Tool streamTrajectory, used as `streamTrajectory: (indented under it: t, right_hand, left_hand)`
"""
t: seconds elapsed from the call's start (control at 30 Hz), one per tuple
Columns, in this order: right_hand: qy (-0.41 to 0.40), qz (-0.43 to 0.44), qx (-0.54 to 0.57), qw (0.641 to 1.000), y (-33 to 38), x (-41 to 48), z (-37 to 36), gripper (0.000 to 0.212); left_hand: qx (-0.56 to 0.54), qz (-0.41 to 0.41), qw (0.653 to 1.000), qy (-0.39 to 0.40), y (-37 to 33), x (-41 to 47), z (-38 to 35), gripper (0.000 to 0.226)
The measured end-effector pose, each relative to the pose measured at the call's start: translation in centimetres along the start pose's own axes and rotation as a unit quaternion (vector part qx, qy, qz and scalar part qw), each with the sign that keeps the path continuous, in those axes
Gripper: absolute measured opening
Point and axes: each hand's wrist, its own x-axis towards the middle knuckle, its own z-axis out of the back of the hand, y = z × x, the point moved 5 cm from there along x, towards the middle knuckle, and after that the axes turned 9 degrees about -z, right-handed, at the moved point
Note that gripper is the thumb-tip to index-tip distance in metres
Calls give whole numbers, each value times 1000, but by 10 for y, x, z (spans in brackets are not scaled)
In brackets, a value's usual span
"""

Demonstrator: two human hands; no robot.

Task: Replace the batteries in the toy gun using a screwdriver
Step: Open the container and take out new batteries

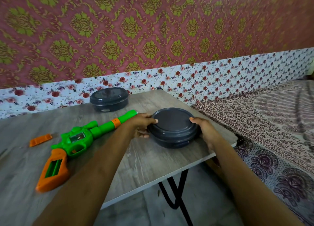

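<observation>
- Both hands are on the dark round container (173, 124) near the table's (144, 166) right edge. Left hand (144, 125) and right hand (205, 130) clasp opposite sides, thumbs up on the lid rim.
- Toy gun (76, 141) lies flat toward the left side, barrel pointing at the far edge. The slot in the orange grip is open and looks empty.
- Orange battery cover (40, 139) sits loose just left of the gun.
- Second container (108, 98) is at the far edge, lid on.
- Likely step: open this container, presumably for batteries.
- Doing it well: hold the base down with the fingers, lift the lid evenly with both thumbs, keep it level so nothing spills.
- It's close to the right edge; pull it inward first.
- Can't make out a screwdriver.
</observation>
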Motion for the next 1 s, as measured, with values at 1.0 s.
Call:
streamTrajectory:
  t: [1.0]
  right_hand:
    - [-46, 276, -314, 907, 12, -68, -8, 67]
  left_hand:
    - [308, -301, 901, -45, -32, -45, -11, 31]
